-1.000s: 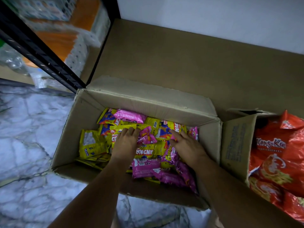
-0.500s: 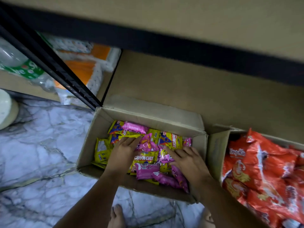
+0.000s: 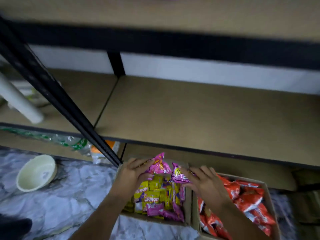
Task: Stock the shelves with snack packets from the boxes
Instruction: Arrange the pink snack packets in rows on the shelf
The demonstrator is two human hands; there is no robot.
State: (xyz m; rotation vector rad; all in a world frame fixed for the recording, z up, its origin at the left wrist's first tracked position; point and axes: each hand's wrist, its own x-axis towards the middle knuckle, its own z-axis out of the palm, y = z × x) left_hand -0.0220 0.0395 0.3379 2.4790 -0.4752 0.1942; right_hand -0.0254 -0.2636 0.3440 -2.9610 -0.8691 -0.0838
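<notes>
My left hand [image 3: 132, 172] grips a pink snack packet [image 3: 157, 164], lifted above an open cardboard box [image 3: 187, 208] full of yellow and pink snack packets [image 3: 154, 196]. My right hand [image 3: 204, 182] holds a second pink packet [image 3: 178, 175] just beside the first, also raised over the box. Straight ahead lies a bare brown shelf board [image 3: 199, 115] in a black metal rack. Another shelf board [image 3: 155, 13] runs above it.
A second cardboard box [image 3: 270, 201] of orange-red packets [image 3: 245, 196] stands to the right of the first. A black rack upright [image 3: 57, 97] slants down on the left. A pale bowl [image 3: 37, 172] sits on the marble floor at left. Bottles in plastic wrap [image 3: 72, 142] lie under the left shelf.
Both hands have come up out of the box, each with a pink packet. The view has tilted up, so the shelves above the boxes now show.
</notes>
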